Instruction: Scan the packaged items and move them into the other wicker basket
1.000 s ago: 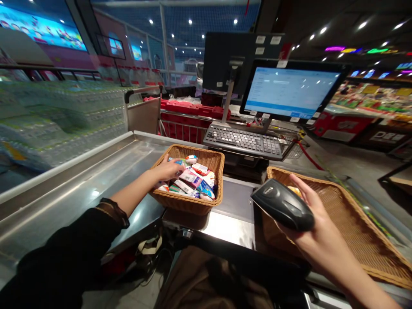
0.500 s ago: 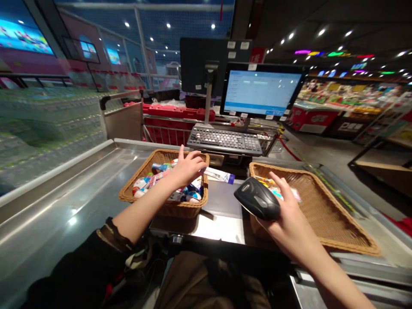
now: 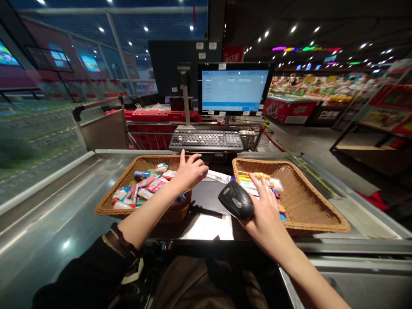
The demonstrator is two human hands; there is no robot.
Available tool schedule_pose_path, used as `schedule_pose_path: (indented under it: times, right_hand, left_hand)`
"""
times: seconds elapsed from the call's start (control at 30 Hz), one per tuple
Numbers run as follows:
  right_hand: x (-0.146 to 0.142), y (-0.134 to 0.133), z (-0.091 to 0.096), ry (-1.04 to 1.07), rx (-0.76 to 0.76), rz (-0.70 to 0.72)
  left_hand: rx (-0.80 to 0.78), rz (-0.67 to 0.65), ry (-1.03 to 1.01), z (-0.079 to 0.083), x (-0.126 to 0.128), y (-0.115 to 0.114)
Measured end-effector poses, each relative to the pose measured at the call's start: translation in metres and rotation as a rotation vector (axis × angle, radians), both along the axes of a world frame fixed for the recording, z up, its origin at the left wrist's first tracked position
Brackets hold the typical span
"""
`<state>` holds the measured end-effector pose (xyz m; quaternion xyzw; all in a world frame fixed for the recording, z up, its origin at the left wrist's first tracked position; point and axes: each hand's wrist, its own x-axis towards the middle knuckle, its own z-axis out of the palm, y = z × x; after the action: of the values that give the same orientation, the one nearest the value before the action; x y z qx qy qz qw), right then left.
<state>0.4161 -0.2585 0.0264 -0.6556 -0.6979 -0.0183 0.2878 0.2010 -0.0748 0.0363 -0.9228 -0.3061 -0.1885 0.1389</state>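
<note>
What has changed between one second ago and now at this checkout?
The left hand, which reached among the goods in the left basket, took hold of a long white packet and lifted it out, rightwards toward the barcode scanner. The right hand held the scanner throughout, by the right basket; both baskets stayed put.

Left of the scanner [image 3: 236,201], the tube [image 3: 219,176] has one end hidden inside the left hand [image 3: 188,174]. Right of the scanner, the right hand [image 3: 265,212] covers part of the packets [image 3: 257,177]. Beyond the scanner, the screen [image 3: 233,91] text is too small to read; far left of it, shelves [image 3: 35,128] blur.
</note>
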Motion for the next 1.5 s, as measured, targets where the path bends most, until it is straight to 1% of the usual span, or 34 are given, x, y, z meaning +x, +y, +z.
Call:
schedule_pose_path:
  times: [0.33, 0.5, 0.6, 0.7, 0.8, 0.9, 1.0, 1.13, 1.23, 1.33, 1.4, 1.5]
  right_hand:
    - [0.004, 0.001, -0.007, 0.070, 0.045, -0.001]
    - [0.003, 0.002, -0.005, 0.041, 0.014, -0.005]
    - [0.005, 0.001, -0.003, 0.052, 0.010, -0.016]
    - [0.013, -0.005, -0.001, 0.093, 0.044, -0.044]
    - [0.030, -0.017, -0.003, 0.155, 0.095, -0.104]
    - [0.056, -0.035, -0.008, 0.228, 0.109, -0.192]
    - [0.082, -0.057, -0.015, 0.288, 0.171, -0.299]
    - [0.110, -0.085, -0.019, 0.280, 0.272, -0.412]
    - [0.121, -0.101, -0.015, 0.310, 0.294, -0.506]
    - [0.125, -0.112, -0.009, 0.394, 0.305, -0.607]
    - [0.127, -0.117, -0.007, 0.438, 0.299, -0.649]
    - [0.130, -0.123, -0.007, 0.474, 0.285, -0.692]
  left_hand:
    - [-0.008, 0.031, 0.018, -0.001, -0.003, 0.005]
    - [-0.007, 0.055, 0.032, 0.001, -0.004, 0.004]
    - [-0.022, 0.047, 0.025, 0.006, 0.000, 0.002]
    - [-0.020, 0.028, 0.019, 0.008, 0.010, 0.000]
    - [-0.004, -0.012, 0.030, 0.007, 0.030, -0.001]
    - [-0.003, -0.063, 0.056, 0.005, 0.058, -0.004]
    - [-0.036, -0.099, 0.089, 0.003, 0.093, -0.008]
    - [-0.103, -0.132, 0.175, 0.001, 0.146, -0.015]
    - [-0.138, -0.145, 0.282, -0.006, 0.185, -0.020]
    - [-0.191, -0.134, 0.400, -0.017, 0.216, -0.022]
    - [-0.246, -0.102, 0.474, -0.026, 0.231, -0.022]
    - [-0.339, -0.043, 0.567, -0.036, 0.241, -0.018]
